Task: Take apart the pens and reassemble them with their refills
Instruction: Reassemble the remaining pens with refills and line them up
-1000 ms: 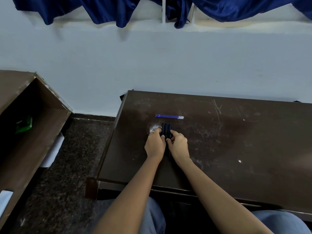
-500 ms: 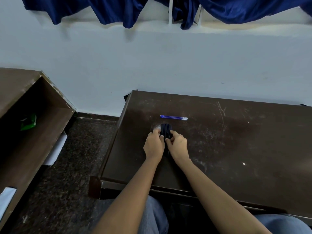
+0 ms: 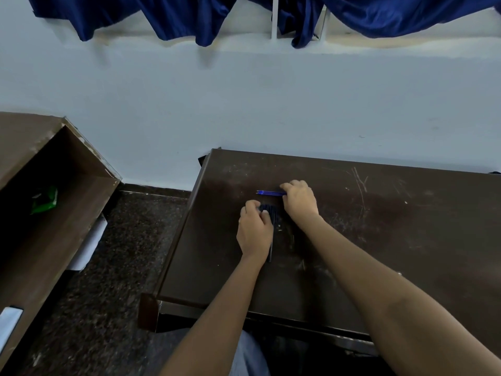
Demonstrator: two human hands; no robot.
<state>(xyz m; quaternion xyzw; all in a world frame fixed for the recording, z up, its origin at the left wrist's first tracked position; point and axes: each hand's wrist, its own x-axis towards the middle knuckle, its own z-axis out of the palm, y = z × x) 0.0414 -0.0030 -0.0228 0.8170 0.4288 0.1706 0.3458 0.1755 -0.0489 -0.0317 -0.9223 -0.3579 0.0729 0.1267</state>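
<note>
Left hand (image 3: 254,229): pens (image 3: 271,210); right hand (image 3: 299,198): refills (image 3: 268,193)

Several thin blue refills (image 3: 269,193) are laid side by side across the bench (image 3: 379,240), their pointed tips turned left. Their right ends are pinched under the curled fingers of the right hand (image 3: 299,199). Just nearer, a bunch of dark pens (image 3: 271,209) is held by the left hand (image 3: 254,232) and partly hidden by it. One slim dark barrel (image 3: 270,252) is seen beside the wrist.
</note>
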